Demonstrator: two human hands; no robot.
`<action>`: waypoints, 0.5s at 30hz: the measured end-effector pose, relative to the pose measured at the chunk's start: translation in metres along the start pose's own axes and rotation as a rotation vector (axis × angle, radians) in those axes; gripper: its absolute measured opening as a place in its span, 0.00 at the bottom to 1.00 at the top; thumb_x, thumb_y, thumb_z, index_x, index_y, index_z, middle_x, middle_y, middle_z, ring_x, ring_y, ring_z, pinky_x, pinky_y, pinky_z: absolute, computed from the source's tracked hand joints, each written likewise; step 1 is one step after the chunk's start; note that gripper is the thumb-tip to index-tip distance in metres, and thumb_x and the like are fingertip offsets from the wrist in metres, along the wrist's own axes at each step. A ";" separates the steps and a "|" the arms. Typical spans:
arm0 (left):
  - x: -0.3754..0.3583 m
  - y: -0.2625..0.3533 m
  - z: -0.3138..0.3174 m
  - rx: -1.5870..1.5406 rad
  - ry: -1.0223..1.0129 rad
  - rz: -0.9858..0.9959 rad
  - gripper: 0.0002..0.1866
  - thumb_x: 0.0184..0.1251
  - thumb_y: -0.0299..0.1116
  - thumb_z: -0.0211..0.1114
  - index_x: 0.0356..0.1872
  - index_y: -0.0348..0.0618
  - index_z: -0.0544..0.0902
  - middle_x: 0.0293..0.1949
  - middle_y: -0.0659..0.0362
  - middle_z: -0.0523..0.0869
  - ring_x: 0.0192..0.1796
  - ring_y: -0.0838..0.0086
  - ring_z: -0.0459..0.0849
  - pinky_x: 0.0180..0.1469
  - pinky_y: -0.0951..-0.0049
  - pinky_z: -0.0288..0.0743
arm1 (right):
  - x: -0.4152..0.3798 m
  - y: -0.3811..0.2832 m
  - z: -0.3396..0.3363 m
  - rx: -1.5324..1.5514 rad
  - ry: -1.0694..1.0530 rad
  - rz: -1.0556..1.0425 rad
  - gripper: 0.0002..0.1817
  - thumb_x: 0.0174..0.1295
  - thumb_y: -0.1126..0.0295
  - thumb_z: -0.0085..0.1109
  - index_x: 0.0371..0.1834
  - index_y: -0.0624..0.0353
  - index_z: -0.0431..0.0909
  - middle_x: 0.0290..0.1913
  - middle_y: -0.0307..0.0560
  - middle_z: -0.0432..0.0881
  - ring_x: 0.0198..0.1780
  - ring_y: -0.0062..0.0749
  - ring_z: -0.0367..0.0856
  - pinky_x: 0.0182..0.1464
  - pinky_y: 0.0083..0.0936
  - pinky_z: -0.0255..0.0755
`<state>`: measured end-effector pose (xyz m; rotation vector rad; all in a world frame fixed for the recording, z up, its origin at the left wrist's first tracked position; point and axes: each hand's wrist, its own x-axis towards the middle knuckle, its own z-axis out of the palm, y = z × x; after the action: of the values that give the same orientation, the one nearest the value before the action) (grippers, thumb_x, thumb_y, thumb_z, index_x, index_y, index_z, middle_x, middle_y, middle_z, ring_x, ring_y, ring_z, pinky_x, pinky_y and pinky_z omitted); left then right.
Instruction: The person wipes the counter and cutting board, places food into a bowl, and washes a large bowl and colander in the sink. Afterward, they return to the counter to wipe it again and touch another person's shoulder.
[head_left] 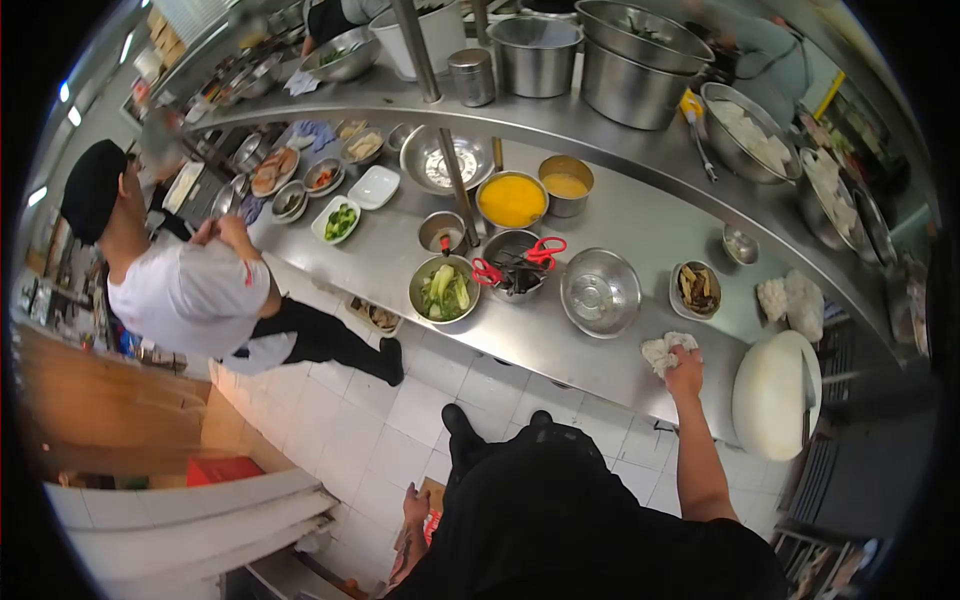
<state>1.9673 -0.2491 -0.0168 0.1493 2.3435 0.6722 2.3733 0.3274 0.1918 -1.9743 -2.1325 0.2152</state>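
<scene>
My right hand (pixel 684 372) is closed on a crumpled white cloth (pixel 660 353), pressed to the front of the steel counter (pixel 520 325). Just beyond it sits a square bowl of brown pieces (pixel 698 290). To its right is a thick round white cutting board (pixel 768 395) with a cleaver (pixel 808 400) lying on it. An empty steel bowl (pixel 600 292) stands to the left of the cloth. Low beside my body hangs my left hand (pixel 416 506), its fingers loosely apart and nothing visible in them.
A co-worker in a white shirt (pixel 185 295) stands at the counter on the left. Red-handled scissors (pixel 545 252) rest in a pot, near a bowl of greens (pixel 444 290) and a pot of yellow liquid (pixel 512 200). A steel shelf (pixel 540 112) with pots overhangs the counter.
</scene>
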 end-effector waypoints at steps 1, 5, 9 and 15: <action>-0.014 0.002 0.004 -0.015 0.015 -0.021 0.39 0.63 0.41 0.69 0.71 0.31 0.65 0.61 0.37 0.78 0.64 0.50 0.78 0.64 0.61 0.72 | 0.006 0.004 0.002 0.002 -0.011 -0.028 0.16 0.49 0.70 0.64 0.42 0.40 0.81 0.51 0.52 0.75 0.53 0.57 0.76 0.53 0.43 0.75; -0.045 -0.007 0.008 -0.098 -0.002 0.017 0.39 0.62 0.42 0.69 0.71 0.33 0.66 0.63 0.38 0.77 0.65 0.49 0.77 0.67 0.60 0.70 | 0.019 0.013 0.009 0.051 -0.088 0.120 0.15 0.46 0.73 0.63 0.39 0.41 0.80 0.53 0.49 0.74 0.51 0.57 0.77 0.51 0.45 0.76; -0.073 -0.010 -0.006 0.163 -0.022 0.064 0.39 0.60 0.43 0.70 0.69 0.34 0.68 0.62 0.39 0.78 0.65 0.50 0.77 0.66 0.60 0.71 | 0.020 0.014 0.010 0.027 -0.105 0.149 0.16 0.46 0.74 0.62 0.39 0.40 0.80 0.55 0.47 0.73 0.51 0.59 0.76 0.51 0.46 0.76; -0.063 0.006 -0.040 0.067 0.027 -0.147 0.37 0.60 0.43 0.70 0.68 0.34 0.71 0.63 0.39 0.78 0.67 0.51 0.75 0.68 0.60 0.69 | 0.010 0.018 0.019 0.038 -0.039 0.096 0.18 0.47 0.74 0.62 0.42 0.41 0.80 0.58 0.45 0.73 0.52 0.57 0.76 0.50 0.47 0.77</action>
<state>1.9888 -0.2788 0.0492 -0.0021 2.3771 0.5274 2.3847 0.3401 0.1697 -2.0690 -2.0426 0.3110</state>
